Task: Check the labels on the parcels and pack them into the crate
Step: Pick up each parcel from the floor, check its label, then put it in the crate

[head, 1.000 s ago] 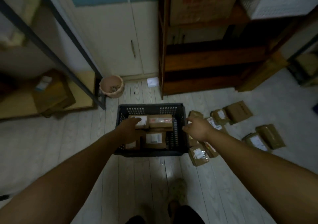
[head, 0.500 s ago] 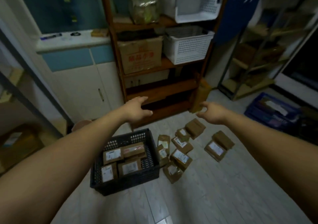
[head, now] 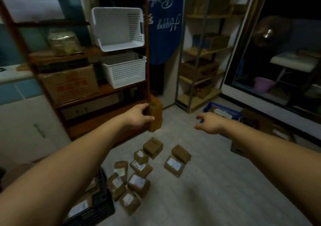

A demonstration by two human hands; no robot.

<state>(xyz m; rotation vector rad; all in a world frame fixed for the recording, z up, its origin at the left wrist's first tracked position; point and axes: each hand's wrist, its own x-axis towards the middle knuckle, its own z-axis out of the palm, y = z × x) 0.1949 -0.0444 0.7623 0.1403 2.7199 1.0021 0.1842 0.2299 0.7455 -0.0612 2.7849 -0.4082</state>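
Both hands are empty and raised out in front, well above the floor. The left hand [head: 139,117] has loosely curved fingers and holds nothing. It overlaps a tall brown cardboard box [head: 156,121] standing against the dark wooden shelf unit [head: 104,91]; I can't tell if it touches it. The right hand [head: 211,123] has relaxed, slightly spread fingers and also holds nothing.

About ten small brown cardboard parcels with white labels [head: 139,184] lie loose on the pale plank floor [head: 225,182], clustered and partly overlapping. Two sit a little apart to the right. The black perforated plastic crate [head: 102,210] is at bottom left, half cut off by the frame and just beside the pile. At least one labelled parcel [head: 79,207] is already inside.

Judgement: packing is partway done, and most parcels are not yet in.

Risks:
- The light is dim and the labels are blurred, so a label could be misread or skipped.
- Some parcels lie label-down or brown side up, so each needs a flip before checking.
- The pile overlaps, so pulling one parcel may drag or tip its neighbours.
- The crate is at the edge of view, so a drop aimed there could catch the rim and miss.
- The hands are near the shelf box, and a stray knock could topple it onto the pile.
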